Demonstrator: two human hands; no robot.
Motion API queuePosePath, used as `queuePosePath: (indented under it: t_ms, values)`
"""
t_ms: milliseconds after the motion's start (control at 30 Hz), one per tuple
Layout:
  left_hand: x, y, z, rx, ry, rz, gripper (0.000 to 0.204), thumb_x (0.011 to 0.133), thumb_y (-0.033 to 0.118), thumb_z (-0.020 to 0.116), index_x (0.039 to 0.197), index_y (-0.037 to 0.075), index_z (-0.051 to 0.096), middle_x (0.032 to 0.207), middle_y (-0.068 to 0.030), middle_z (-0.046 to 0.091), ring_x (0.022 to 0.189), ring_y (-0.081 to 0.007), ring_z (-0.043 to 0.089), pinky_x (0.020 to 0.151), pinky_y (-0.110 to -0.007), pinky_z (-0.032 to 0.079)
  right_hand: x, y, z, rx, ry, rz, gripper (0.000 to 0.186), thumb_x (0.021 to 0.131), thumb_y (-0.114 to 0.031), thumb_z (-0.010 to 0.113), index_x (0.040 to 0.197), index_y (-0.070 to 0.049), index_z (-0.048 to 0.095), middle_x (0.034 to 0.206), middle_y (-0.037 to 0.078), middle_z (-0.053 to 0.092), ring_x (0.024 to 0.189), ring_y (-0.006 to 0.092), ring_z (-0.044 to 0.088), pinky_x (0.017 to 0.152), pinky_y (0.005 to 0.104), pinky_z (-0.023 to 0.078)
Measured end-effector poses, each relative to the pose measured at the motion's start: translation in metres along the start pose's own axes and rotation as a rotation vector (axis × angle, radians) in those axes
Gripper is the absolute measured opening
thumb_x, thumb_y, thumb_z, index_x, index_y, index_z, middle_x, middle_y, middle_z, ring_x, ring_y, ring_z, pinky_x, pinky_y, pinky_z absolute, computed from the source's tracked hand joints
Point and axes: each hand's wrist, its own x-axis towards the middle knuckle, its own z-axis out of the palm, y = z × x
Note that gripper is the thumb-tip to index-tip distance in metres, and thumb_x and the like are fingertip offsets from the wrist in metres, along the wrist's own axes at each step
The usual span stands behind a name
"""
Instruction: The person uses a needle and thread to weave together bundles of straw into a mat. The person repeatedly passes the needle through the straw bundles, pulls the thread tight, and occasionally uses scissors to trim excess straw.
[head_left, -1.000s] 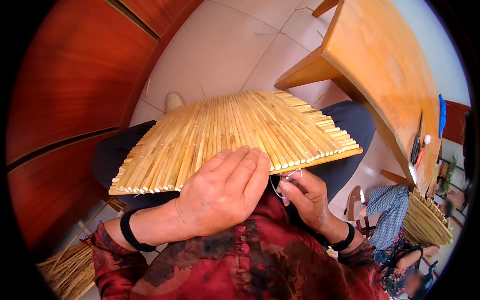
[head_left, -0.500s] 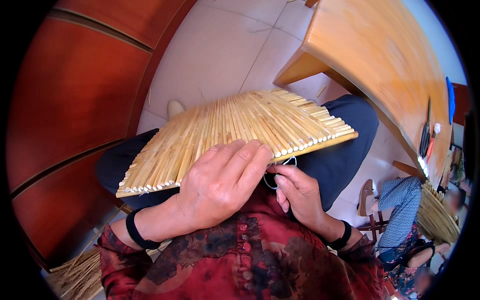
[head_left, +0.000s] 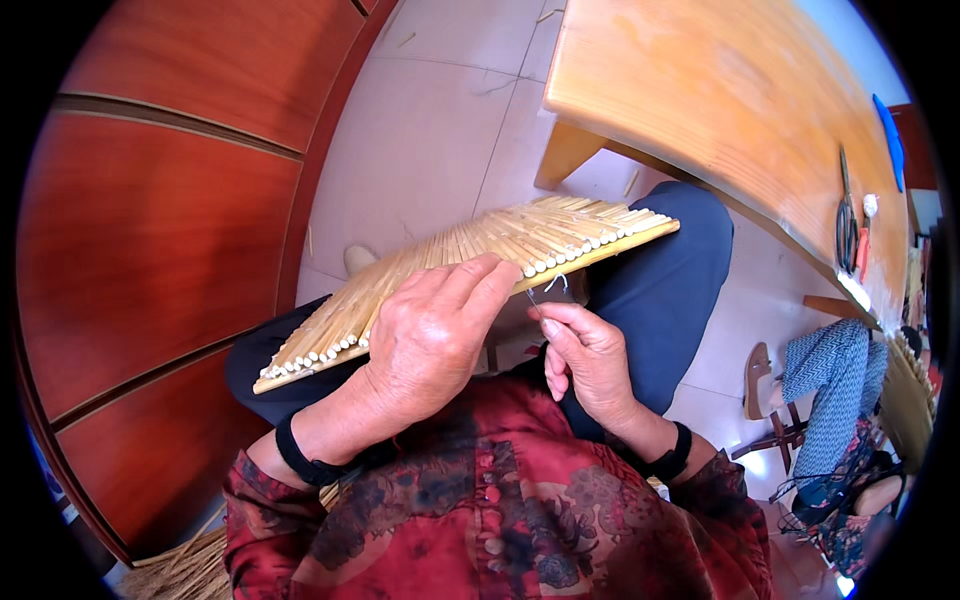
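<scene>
A panel of straw-coloured stalks (head_left: 455,245) laid side by side rests tilted across my knees, with a thin stick (head_left: 610,247) running along its near edge. My left hand (head_left: 430,335) grips that edge near its middle, fingers over the top and thumb hidden underneath. Just right of it, below the edge, my right hand (head_left: 585,360) pinches a thin needle (head_left: 534,301), its tip close to the panel; fine detail is hard to make out. A short loop of white thread (head_left: 557,284) hangs from the edge beside it.
A wooden table (head_left: 690,110) stands at the far right, carrying black scissors (head_left: 847,225) and a red-handled tool (head_left: 863,250). Red cabinet doors (head_left: 170,260) rise at the left. Loose stalks (head_left: 190,565) lie at the lower left. Another person's leg (head_left: 825,375) shows at right.
My right hand has drawn slightly down from the edge, and the large thread loop by it no longer shows. The panel's right end sits further left and my view has shifted.
</scene>
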Motion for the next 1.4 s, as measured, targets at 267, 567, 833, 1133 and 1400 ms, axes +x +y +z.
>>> queuePosePath:
  t_ms: [267,567,833,1133,1400]
  values:
    - [0.002,0.003,0.001,0.003,-0.004,-0.026,0.040,0.063,-0.005,0.065,0.101,0.004,0.056,0.094,-0.0124,0.060,0.080,-0.0298,0.061,0.066,-0.037,0.048,-0.001,0.000,0.006,0.002,0.004,-0.053,0.022,0.092,-0.012,0.050,0.107,0.003,0.055,0.058,-0.002,0.044,0.044,0.0038,0.038,0.038,0.0180,0.034]
    - [-0.002,-0.002,0.003,0.023,0.004,-0.019,0.039,0.064,-0.005,0.064,0.101,0.004,0.056,0.097,-0.0122,0.060,0.077,-0.0291,0.061,0.065,-0.036,0.049,0.000,0.003,0.016,-0.030,0.040,-0.128,0.023,0.092,-0.013,0.049,0.111,0.000,0.056,0.065,-0.006,0.045,0.054,0.0004,0.038,0.046,0.0151,0.032]
    - [0.003,-0.004,0.001,0.023,0.021,0.002,0.037,0.065,-0.004,0.063,0.101,0.003,0.057,0.094,-0.0122,0.061,0.076,-0.0290,0.061,0.064,-0.035,0.049,0.007,0.003,0.015,-0.133,0.067,-0.232,0.024,0.093,-0.015,0.049,0.109,0.001,0.056,0.060,-0.003,0.044,0.048,0.0016,0.037,0.040,0.0159,0.031]
    - [0.001,-0.005,0.003,0.056,0.066,0.025,0.034,0.066,-0.003,0.062,0.099,0.003,0.059,0.093,-0.0117,0.062,0.073,-0.0279,0.062,0.062,-0.035,0.049,0.012,-0.003,0.022,-0.180,0.090,-0.228,0.023,0.092,-0.012,0.048,0.108,0.001,0.058,0.073,-0.002,0.053,0.057,0.0023,0.042,0.050,0.0174,0.037]
    - [0.001,-0.007,0.004,0.084,0.086,0.045,0.033,0.068,-0.003,0.061,0.100,0.002,0.060,0.093,-0.0114,0.061,0.069,-0.0267,0.061,0.060,-0.034,0.049,0.014,-0.008,0.024,-0.207,0.095,-0.232,0.022,0.092,-0.011,0.048,0.107,0.001,0.058,0.072,-0.002,0.054,0.056,0.0026,0.042,0.049,0.0179,0.037]
